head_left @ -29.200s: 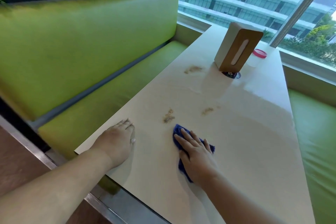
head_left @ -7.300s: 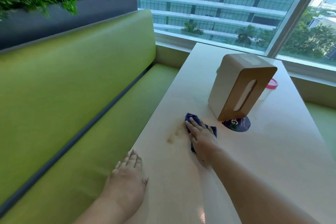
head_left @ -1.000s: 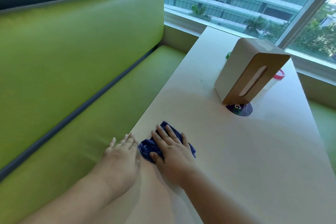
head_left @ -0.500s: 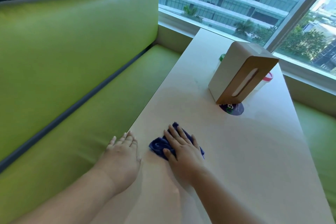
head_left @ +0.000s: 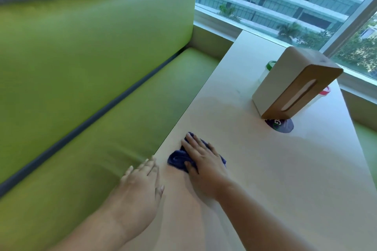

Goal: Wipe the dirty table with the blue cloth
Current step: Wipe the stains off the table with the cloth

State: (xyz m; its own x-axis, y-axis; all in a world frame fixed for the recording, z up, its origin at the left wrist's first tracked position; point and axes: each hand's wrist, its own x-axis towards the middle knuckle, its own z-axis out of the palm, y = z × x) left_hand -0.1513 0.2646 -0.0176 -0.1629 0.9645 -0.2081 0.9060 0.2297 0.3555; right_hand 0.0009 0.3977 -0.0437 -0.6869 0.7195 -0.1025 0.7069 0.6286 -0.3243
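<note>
Pale beige table (head_left: pixel 285 179) beside a green bench (head_left: pixel 102 79), window at the far end; both hands flat, wiping under way.

Right hand (head_left: pixel 206 166): fingers straight and close together, palm pressing the crumpled blue cloth (head_left: pixel 176 159), which shows past the thumb and fingertips. Left hand (head_left: pixel 140 187): fingers straight, flat on the table's bench-side edge, just left of the cloth and clear of it; a second ago the two touched. Cloth and right hand have since moved a little ahead of the left hand. Brown smears of the earliest frame no longer show. Well ahead of the right hand: tissue box (head_left: pixel 285 87), round dark sticker (head_left: pixel 282 126), green-lidded container (head_left: pixel 268 69), red-lidded container (head_left: pixel 324 92).
</note>
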